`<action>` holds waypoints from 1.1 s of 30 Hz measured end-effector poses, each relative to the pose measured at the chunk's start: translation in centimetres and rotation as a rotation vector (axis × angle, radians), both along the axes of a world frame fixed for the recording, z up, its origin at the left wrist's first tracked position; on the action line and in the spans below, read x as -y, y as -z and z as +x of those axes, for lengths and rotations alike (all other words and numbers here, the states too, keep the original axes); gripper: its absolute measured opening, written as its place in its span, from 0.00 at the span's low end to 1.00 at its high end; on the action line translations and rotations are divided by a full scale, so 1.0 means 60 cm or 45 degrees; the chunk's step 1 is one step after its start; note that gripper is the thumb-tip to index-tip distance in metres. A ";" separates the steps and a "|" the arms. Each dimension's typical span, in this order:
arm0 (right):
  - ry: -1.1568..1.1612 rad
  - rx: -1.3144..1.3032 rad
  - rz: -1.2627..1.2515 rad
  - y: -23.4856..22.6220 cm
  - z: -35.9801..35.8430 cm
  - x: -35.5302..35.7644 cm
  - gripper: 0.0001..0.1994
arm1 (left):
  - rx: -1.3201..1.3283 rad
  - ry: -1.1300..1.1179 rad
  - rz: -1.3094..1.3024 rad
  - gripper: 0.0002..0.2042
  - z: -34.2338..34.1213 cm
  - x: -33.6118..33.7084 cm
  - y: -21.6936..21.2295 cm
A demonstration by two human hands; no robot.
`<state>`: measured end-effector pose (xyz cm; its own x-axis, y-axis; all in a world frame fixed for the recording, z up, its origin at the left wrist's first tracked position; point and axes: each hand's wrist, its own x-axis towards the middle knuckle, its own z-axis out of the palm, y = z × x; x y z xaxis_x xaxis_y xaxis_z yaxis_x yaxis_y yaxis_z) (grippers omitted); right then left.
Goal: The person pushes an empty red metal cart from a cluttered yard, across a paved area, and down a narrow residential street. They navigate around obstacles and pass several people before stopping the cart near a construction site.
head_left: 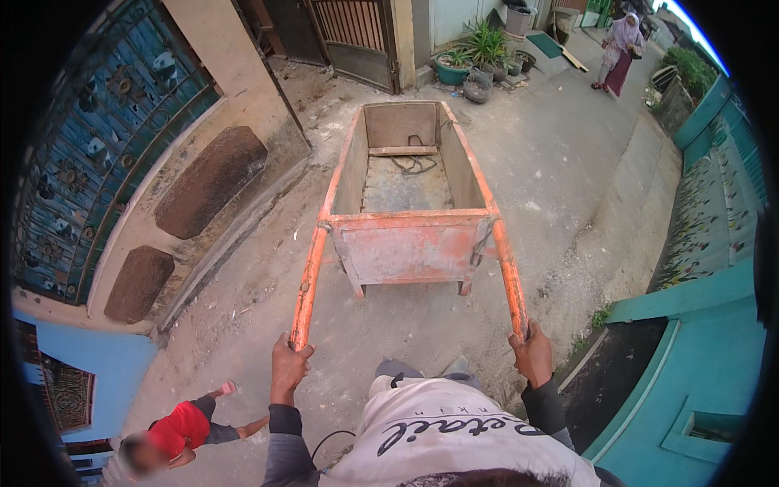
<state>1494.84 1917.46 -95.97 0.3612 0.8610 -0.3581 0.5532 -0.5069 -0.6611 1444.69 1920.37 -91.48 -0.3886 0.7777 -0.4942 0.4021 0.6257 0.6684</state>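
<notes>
Cart: a worn orange barrow with a deep box, straight ahead of the wearer in the middle of the view, standing on the lane; its near panel is scuffed to a greyish pink.
Cart bed: stained boards, with a dark cord lying in loops toward the far end, near a wooden crosspiece.
Left handle: an orange bar reaching back from the box's near left corner.
Right handle: its match on the other side (chipped paint here too).
Left hand: fingers curled around the end of the left handle, hardly any gap left in the grip.
Right hand: likewise wrapped around the end of the right handle, fingers bent in.
Wearer's shirt: pale, with dark lettering, between dark sleeves.
Lane: grey, dusty paving, bending away at upper right.
Lower left: a person in a red top, near the blue wall.
Left side: a beige wall with a blue metal grille.
Far side: potted plants beside a brown gate.
Upper right: another person, in a long magenta skirt.
Right side: a turquoise wall.
</notes>
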 end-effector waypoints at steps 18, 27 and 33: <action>-0.201 0.004 -0.141 0.078 0.127 -0.367 0.32 | 0.034 -0.201 0.008 0.17 0.128 -0.203 0.105; -0.352 0.142 -0.101 0.124 0.112 -0.616 0.27 | -0.010 -0.252 0.006 0.16 0.119 -0.388 0.173; -0.436 0.319 -0.129 0.159 0.162 -0.767 0.24 | 0.024 -0.326 -0.096 0.20 0.203 -0.468 0.179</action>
<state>1504.54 1963.49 -105.49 0.1476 0.9113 -0.3844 0.8376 -0.3219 -0.4414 1456.86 1948.43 -102.21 -0.5579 0.6161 -0.5561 0.2125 0.7537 0.6219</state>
